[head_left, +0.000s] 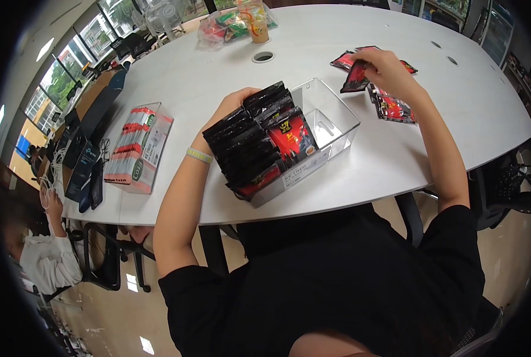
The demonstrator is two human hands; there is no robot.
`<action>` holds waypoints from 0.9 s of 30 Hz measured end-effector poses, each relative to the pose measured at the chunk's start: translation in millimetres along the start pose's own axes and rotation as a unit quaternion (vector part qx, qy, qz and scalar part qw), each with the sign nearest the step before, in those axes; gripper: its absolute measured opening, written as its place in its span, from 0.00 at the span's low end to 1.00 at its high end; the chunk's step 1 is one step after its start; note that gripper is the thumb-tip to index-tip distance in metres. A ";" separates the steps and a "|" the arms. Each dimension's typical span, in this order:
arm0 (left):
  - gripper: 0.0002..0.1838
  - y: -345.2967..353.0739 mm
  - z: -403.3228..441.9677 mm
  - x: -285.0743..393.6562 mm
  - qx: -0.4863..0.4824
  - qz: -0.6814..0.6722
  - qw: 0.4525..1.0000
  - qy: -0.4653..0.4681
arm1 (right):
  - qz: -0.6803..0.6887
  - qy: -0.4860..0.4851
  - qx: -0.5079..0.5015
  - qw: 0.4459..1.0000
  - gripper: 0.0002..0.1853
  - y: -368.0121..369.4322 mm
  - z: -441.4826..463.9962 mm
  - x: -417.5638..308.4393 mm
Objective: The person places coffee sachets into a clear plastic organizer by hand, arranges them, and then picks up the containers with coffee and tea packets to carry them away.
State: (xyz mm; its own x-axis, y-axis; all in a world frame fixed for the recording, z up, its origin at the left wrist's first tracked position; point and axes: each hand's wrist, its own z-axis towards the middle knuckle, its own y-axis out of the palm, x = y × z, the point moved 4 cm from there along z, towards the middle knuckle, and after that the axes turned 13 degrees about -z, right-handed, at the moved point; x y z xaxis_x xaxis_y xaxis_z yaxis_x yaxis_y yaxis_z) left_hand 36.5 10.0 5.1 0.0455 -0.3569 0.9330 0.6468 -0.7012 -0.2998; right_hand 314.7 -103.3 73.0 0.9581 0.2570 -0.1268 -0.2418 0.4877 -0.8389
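A clear plastic bin stands on the table in front of me, its left part packed with upright black-and-red coffee sachets. My left hand reaches round the far left side of the packed sachets; its fingers are hidden behind them. To the right of the bin, my right hand pinches a coffee sachet just over the table. More loose sachets lie below and behind that hand. The right end of the bin holds no sachets.
On the left stands another clear box full of red-and-white sticks. Beyond it are an open cardboard box and a dark phone-like object. A drink cup and plastic bag sit at the back. Another person sits far left.
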 end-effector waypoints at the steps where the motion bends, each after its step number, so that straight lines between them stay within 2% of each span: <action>1: 0.19 0.8 -0.9 1.7 -0.003 -0.008 1.000 -0.012 | 0.013 -0.006 0.012 1.000 0.19 -4.0 1.0 6.6; 2: 0.19 1.3 -0.6 4.3 -0.004 -0.011 1.000 -0.011 | 0.010 -0.005 0.009 1.000 0.19 -6.1 0.8 4.8; 4: 0.19 3.5 -2.5 7.1 -0.015 -0.011 1.000 0.009 | 0.175 -0.001 0.103 0.979 0.21 -19.7 -2.4 -2.3; 6: 0.19 1.4 -1.3 2.3 -0.012 -0.006 1.000 0.005 | 0.214 -0.026 0.103 0.971 0.22 -25.4 -5.0 -14.2; 8: 0.19 0.2 0.1 1.4 -0.009 0.001 1.000 0.005 | 0.350 -0.047 0.133 0.926 0.21 -28.5 -8.9 -36.5; 9: 0.19 0.3 0.5 1.2 -0.012 -0.014 1.000 -0.004 | 0.346 -0.054 0.109 0.930 0.20 -26.8 -11.7 -43.6; 12: 0.19 -1.2 0.8 -0.9 -0.015 -0.021 1.000 -0.011 | 0.258 -0.199 0.039 0.945 0.22 -9.2 -19.5 -90.5; 14: 0.18 1.4 -1.9 4.1 -0.014 -0.012 1.000 -0.008 | 0.238 -0.217 -0.016 0.946 0.24 0.6 -21.3 -112.1; 16: 0.19 7.2 -9.2 17.7 0.007 -0.009 0.999 -0.035 | 0.221 -0.232 -0.011 0.947 0.23 17.9 -23.0 -120.2; 18: 0.19 4.4 -5.8 11.5 -0.005 -0.023 1.000 -0.018 | 0.129 -0.221 0.075 0.964 0.17 22.6 -26.1 -124.3; 27: 0.20 1.5 -2.5 3.6 -0.029 -0.023 0.999 0.013 | -0.028 -0.246 0.028 0.968 0.23 27.7 -29.3 -124.4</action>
State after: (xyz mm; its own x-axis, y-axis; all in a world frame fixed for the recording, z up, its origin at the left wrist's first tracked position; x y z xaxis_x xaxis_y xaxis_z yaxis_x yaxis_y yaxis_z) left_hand 35.7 6.1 7.6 -0.0035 -0.3399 0.9404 0.6031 -0.7509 -0.2692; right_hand 193.3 -146.2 50.1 0.7837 0.5890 0.1972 -0.2132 0.5534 -0.8052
